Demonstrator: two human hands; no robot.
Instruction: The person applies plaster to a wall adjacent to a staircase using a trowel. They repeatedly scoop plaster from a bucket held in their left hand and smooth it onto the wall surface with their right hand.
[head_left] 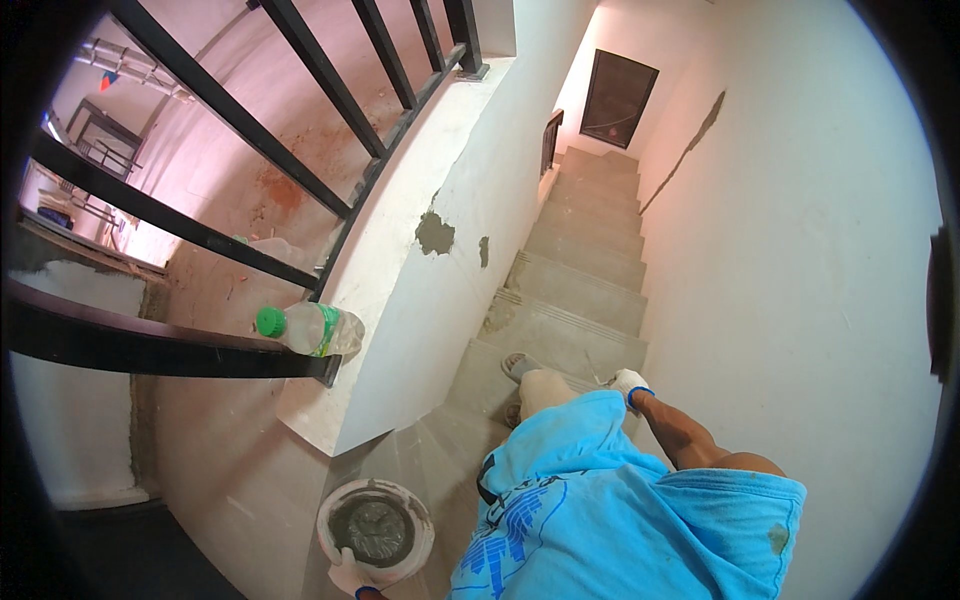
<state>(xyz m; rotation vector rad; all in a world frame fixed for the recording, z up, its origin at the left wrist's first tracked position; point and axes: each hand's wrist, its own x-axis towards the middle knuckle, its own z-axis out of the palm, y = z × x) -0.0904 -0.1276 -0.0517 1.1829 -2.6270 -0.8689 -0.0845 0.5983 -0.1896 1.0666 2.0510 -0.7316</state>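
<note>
A white bucket [424,513] with wet grey mortar [372,530] inside is at the lower left. My left hand [350,573], in a pale work glove, is closed on its near rim. Further ahead, beside my knee and close to the right wall, my right hand [628,384] is gloved too, with a blue cuff at the wrist. Its fingers are closed, and a thin, pale sliver sticks out to the left of them. What that sliver belongs to is too small to make out.
Concrete stairs [580,283] run down between white walls to a dark panel [619,99]. A clear bottle with a green cap [325,331] lies on the ledge [375,285] at the left, against black metal railings [235,240]. Grey patches mark both walls.
</note>
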